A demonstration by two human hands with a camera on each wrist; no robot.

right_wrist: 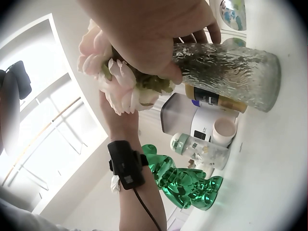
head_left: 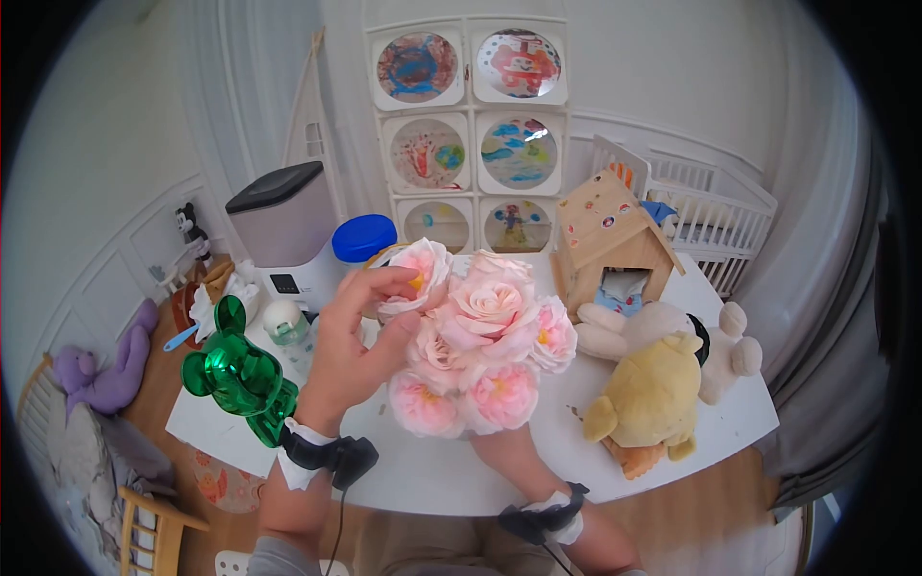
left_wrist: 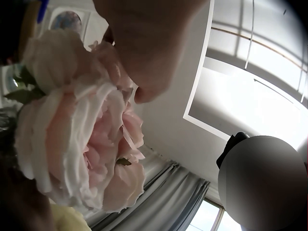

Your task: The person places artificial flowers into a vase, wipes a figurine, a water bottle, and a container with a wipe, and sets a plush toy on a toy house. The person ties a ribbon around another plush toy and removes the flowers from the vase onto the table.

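Note:
A bunch of pale pink roses [head_left: 485,312] stands in a textured clear glass vase [right_wrist: 231,70], whose base is near the white tabletop. My left hand [head_left: 355,350] is at the bunch's left side, its thumb and fingers curled around the upper left rose [head_left: 423,269]. In the left wrist view, large petals [left_wrist: 82,139] lie beside that hand [left_wrist: 149,43]. My right hand [right_wrist: 154,41] grips the vase near its neck, thumb on one side and fingers on the other, just under the blooms. The roses hide it in the head view.
On the white table [head_left: 384,480], a shiny green figure [head_left: 235,370], a bottle [head_left: 285,322] and a grey-white appliance [head_left: 283,221] stand left. A wooden house [head_left: 610,230] is behind right, with a yellow plush toy [head_left: 653,394] and a pale plush toy [head_left: 725,360] in front.

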